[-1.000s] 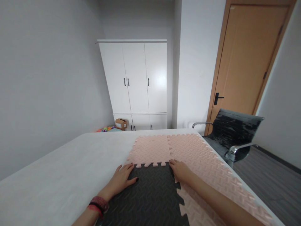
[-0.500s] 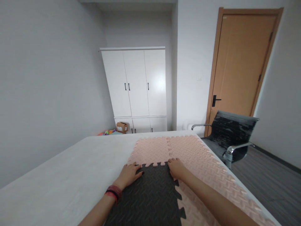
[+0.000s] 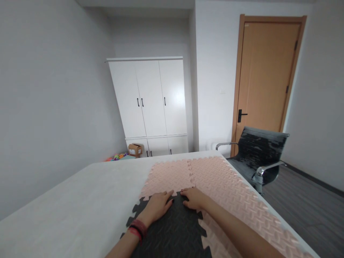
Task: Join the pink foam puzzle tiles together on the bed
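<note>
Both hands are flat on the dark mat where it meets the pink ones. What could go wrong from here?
1. The left hand and right hand press the dark mat only at its far edge; its right-side teeth may stay unseated against the pink mat.
2. Pushing could slide the mats across the smooth table.
3. The pink mat lies near the table's right edge and might slip off.

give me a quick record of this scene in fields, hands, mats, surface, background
left hand: flat on the dark mat, fingers at its far edge; red and black bands on the wrist
right hand: flat on the same far edge, beside the left
pink mats: joined by toothed edges, beyond and to the right of the dark one
surface: white table
background: white wardrobe, wooden door, black chair, cardboard box on the floor
</note>
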Available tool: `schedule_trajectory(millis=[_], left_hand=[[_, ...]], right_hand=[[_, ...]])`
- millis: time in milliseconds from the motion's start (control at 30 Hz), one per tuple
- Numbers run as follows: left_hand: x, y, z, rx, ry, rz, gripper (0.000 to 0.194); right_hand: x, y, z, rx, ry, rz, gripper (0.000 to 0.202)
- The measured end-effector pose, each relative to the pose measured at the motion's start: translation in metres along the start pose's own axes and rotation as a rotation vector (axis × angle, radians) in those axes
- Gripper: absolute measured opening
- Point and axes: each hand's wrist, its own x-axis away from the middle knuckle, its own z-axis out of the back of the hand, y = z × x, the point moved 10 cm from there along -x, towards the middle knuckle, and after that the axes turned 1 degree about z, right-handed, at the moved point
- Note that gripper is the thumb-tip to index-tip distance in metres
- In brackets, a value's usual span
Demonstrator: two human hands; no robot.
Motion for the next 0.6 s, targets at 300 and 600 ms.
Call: schedule_trajectory(millis=[300,600], left_hand=[[-0.008,0.005,-0.01,-0.052,0.002,0.03,0.043],[-0.037,0.006,-0.001,0.022,0.02,0.0,0.035]], right_hand=[[0.024,0.046,0.004,-0.008,0.1,-0.18,0.044],[0.003,0.066,0.001,-0.024,-0.008,-0.197,0.031]])
